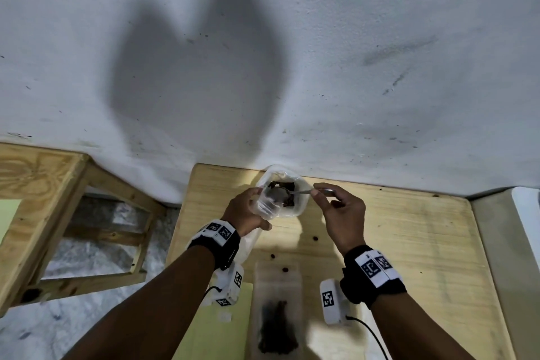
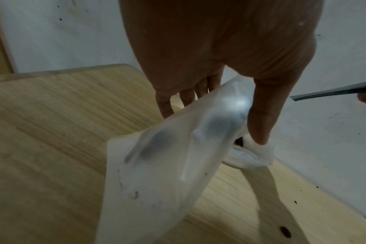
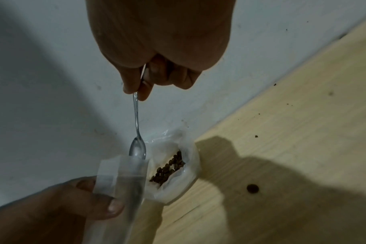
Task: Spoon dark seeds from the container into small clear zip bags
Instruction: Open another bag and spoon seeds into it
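Note:
My left hand [image 1: 257,207] grips a small clear zip bag [image 1: 267,203] by its mouth, thumb on the near side, just in front of the white container [image 1: 301,204] that stands against the wall. Dark seeds [image 3: 167,168] lie in that container [image 3: 178,186]. My right hand [image 1: 317,191] pinches the handle of a thin metal spoon [image 3: 136,115]. The spoon bowl [image 3: 137,150] dips into the mouth of the bag [image 3: 123,175]. In the left wrist view the bag [image 2: 167,156] hangs below my thumb [image 2: 263,115], with dark blurs showing through the plastic.
A zip bag holding dark seeds [image 1: 277,313] lies on the wooden table [image 1: 409,242] between my forearms. Loose seeds [image 1: 315,238] dot the table. Yellow-green paper [image 1: 222,327] lies near the left edge. A wooden frame [image 1: 43,213] stands to the left.

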Action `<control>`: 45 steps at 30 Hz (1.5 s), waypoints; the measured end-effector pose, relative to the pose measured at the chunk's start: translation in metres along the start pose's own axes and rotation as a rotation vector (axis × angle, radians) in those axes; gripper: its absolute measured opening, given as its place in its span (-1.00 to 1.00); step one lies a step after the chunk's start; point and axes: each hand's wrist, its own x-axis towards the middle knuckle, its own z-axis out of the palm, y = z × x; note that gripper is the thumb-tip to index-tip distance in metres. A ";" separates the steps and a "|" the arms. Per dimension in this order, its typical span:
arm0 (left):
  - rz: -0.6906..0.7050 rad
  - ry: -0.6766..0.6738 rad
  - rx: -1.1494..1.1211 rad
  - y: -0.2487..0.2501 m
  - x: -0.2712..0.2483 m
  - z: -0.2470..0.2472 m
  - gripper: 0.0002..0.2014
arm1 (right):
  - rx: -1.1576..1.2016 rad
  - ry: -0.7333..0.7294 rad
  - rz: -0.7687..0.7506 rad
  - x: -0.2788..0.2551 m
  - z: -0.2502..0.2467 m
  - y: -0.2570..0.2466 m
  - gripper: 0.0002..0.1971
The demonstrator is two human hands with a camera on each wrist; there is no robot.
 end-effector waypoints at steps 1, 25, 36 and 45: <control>-0.001 0.002 0.001 0.000 0.000 0.000 -0.02 | 0.016 0.044 -0.003 0.000 -0.001 0.000 -0.93; -0.024 -0.012 -0.131 -0.006 0.008 0.005 -0.09 | 0.017 0.407 0.523 -0.007 0.059 0.040 -0.92; -0.051 -0.036 -0.192 -0.009 0.007 0.001 -0.23 | 0.252 0.469 0.679 -0.001 0.066 0.047 -0.89; -0.088 -0.054 -0.199 -0.010 0.007 -0.007 -0.09 | 0.292 0.422 0.653 0.012 0.052 0.047 -0.88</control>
